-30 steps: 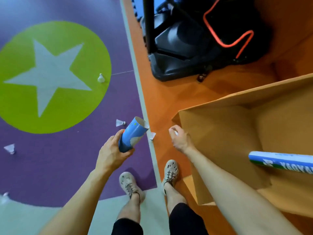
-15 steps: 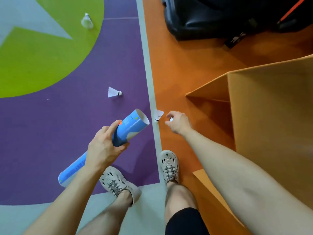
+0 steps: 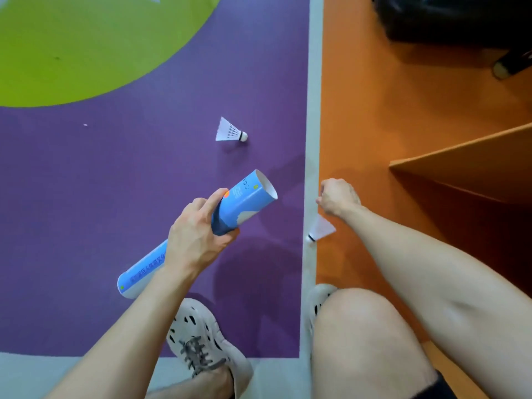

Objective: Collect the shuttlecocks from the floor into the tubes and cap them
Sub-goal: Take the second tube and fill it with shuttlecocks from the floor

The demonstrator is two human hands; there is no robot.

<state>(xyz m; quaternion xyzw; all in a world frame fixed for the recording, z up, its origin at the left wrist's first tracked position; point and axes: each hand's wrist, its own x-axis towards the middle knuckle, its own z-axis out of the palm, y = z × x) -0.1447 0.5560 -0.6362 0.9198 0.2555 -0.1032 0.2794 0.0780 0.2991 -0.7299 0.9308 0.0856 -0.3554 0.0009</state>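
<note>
Moved: we've crouched lower, and our right hand [image 3: 338, 198] has passed over the shuttlecock [image 3: 321, 228], now just beside our wrist.
Shuttlecock: lies at the grey line's [image 3: 313, 110] edge, cork toward us.
Right hand: fingers curled under, knuckles up; we can't tell if it holds anything.
Left hand [image 3: 198, 240]: grips the blue tube [image 3: 244, 201] mid-length, open mouth tilted up-right.
Second shuttlecock [image 3: 230, 133]: on its side on the purple floor [image 3: 115, 174], beyond the tube mouth, apart.
Box [image 3: 475, 159]: cardboard, far right.

Green circle [image 3: 86, 38] noted top left; cardboard box [image 3: 475, 174] set at right, black bag [image 3: 460, 18] seen beyond it.
</note>
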